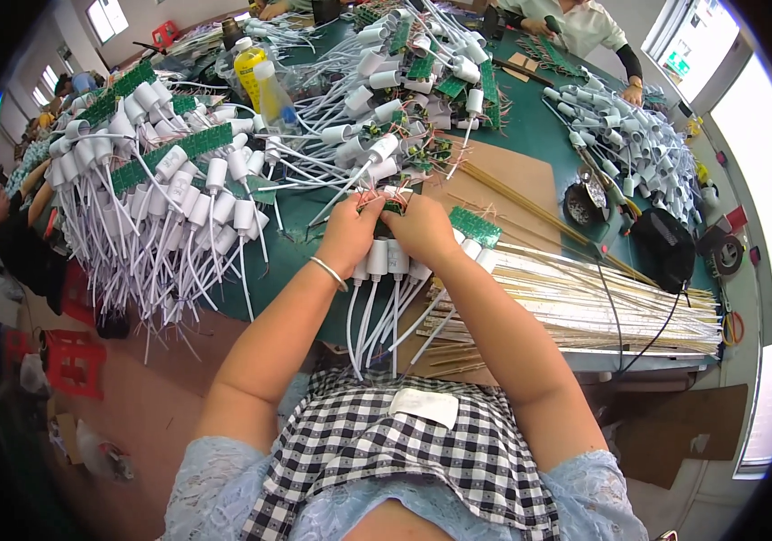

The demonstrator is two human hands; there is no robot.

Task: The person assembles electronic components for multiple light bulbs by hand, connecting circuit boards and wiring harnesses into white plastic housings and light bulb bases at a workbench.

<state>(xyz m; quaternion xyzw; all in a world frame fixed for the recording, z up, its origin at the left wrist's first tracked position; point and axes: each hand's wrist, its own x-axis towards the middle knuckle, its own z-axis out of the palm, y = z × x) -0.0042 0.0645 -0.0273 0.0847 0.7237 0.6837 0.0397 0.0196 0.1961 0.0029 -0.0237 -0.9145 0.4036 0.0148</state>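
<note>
My left hand (351,231) and my right hand (424,229) are close together at the table's near edge. Both are closed on a green circuit board strip (476,228), whose end sticks out to the right of my right hand. Thin reddish wires rise between my fingertips. Below the hands hang several white cylindrical housings (396,259), with white cables dangling over the edge toward my lap. My fingers cover most of the strip's middle, so the exact grip is hidden.
Piles of similar white housings on boards lie at the left (178,194) and far middle (386,81). On the right are long thin strips (584,302), a brown board (512,180) and a metal dish (586,203). A yellow bottle (249,72) stands behind. Other people work around the table.
</note>
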